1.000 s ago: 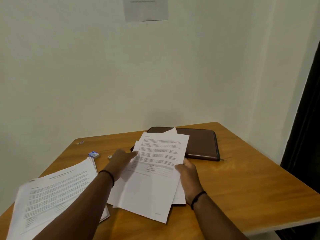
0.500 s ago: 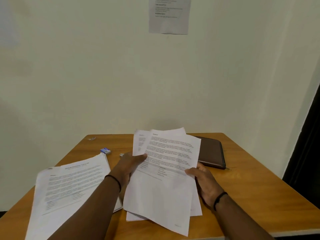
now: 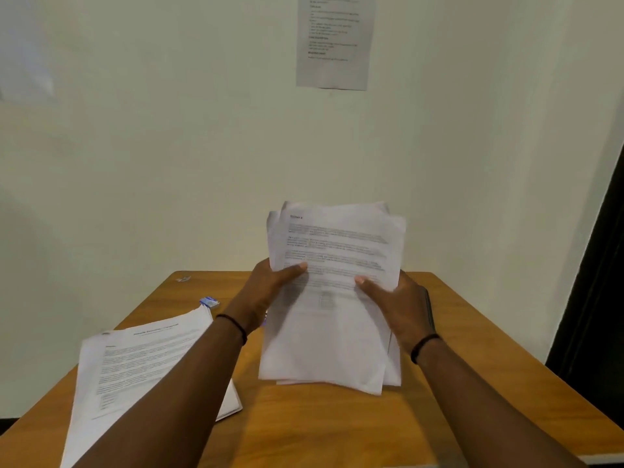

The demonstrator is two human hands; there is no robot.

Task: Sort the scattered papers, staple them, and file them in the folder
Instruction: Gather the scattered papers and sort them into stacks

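Observation:
A loose stack of printed white papers (image 3: 332,319) stands nearly upright above the wooden table, its sheets uneven at the edges. My left hand (image 3: 266,292) grips its left edge with the thumb on the front page. My right hand (image 3: 395,302) grips the right edge the same way. A second pile of printed papers (image 3: 135,363) lies flat at the table's left, partly under my left forearm. The brown folder is almost wholly hidden behind the held stack; only a dark sliver (image 3: 429,309) shows past my right hand. No stapler can be seen.
A small blue box (image 3: 209,301) lies on the wooden table (image 3: 472,349) behind the left pile, and a small pale scrap (image 3: 184,279) sits near the back left corner. A printed notice (image 3: 334,38) hangs on the wall. A dark doorway (image 3: 604,282) borders the right.
Both hands have gathered the sheets that lay flat over the folder and raised them upright off the table. The left pile has stayed put.

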